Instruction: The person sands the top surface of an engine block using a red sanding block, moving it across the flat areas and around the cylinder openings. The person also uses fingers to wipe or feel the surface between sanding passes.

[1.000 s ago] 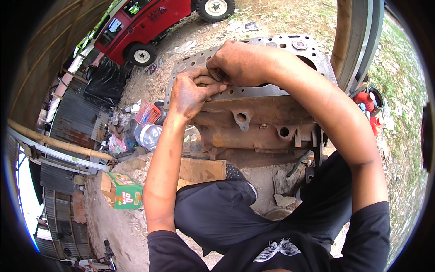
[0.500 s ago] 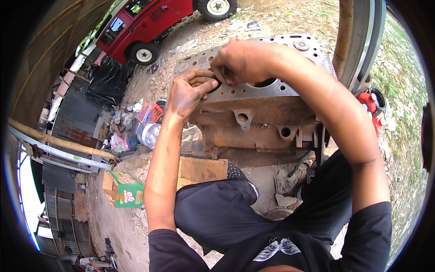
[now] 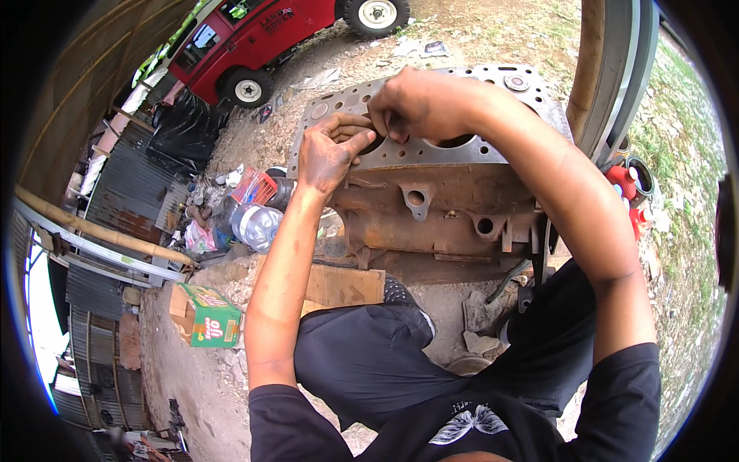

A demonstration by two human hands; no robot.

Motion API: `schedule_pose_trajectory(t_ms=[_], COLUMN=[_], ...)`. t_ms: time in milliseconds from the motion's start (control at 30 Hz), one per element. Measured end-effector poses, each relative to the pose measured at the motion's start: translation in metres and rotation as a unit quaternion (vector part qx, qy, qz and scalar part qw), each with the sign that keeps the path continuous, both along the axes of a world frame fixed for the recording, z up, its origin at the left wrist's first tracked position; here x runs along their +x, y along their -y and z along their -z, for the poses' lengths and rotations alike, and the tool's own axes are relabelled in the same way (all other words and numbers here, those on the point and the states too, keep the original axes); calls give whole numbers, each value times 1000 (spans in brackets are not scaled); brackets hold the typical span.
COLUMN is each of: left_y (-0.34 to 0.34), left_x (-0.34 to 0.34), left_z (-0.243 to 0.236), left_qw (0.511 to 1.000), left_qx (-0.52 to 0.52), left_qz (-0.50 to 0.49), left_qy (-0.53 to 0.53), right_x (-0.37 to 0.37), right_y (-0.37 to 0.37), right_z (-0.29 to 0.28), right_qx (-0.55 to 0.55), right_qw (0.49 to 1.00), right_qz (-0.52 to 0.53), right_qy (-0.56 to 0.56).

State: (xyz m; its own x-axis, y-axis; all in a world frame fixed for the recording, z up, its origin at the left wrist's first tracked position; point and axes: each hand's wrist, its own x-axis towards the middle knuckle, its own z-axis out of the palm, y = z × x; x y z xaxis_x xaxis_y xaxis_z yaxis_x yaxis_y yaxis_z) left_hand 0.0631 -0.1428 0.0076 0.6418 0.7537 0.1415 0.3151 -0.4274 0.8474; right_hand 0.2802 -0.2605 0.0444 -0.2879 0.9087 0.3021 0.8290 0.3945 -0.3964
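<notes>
A rusty engine block (image 3: 446, 231) stands in front of me, its grey flat top face pierced by large cylinder bores and many small holes. Both hands are at a bore on the left part of that face. My left hand (image 3: 331, 150) has its thumb and fingers drawn together at the bore's edge. Close against it, my right hand (image 3: 412, 108) is curled with its fingertips pointing down into the same bore. Whatever the fingers pinch is hidden by the hands. A round disc-like part (image 3: 514, 82) lies on the block's far right corner.
A cardboard sheet (image 3: 346, 286) lies by my left knee, and a green carton (image 3: 208, 316) sits farther left. Plastic bottles (image 3: 258, 225) and a red basket (image 3: 255, 187) are left of the block. A post (image 3: 593, 77) and red containers (image 3: 622, 181) stand right. A red vehicle (image 3: 262, 38) is parked beyond.
Both hands stay at the same bore with only slight finger movement. The whole view has shifted a little.
</notes>
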Motion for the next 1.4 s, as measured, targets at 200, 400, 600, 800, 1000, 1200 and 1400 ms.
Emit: schedule_pose_trajectory(t_ms=[200, 400, 600, 800, 1000, 1200, 1400], left_y=[-4, -1, 0, -2, -6, 1, -3], left_x=[1, -2, -7, -6, -10, -12, -13], left_z=[17, 13, 11, 15, 17, 10, 13], left_qw=[994, 997, 997, 995, 994, 997, 995], left_qx=[43, 59, 70, 84, 92, 72, 79], left_qz=[-26, -35, -24, -10, 3, 14, 34], left_qy=[102, 38, 26, 47, 63, 37, 49], right_x=[-7, -4, -5, 3, -1, -4, 5], right_y=[0, 11, 12, 15, 28, 29, 23], right_z=[4, 5, 18, 25, 6, 9, 12], right_qx=[21, 13, 100, 114, 36, 46, 107], right_qw=[999, 999, 994, 992, 992, 993, 990], right_qz=[25, 14, -4, -1, 36, 53, 48], right_qy=[36, -40, -45, -55, -113, -99, -77])
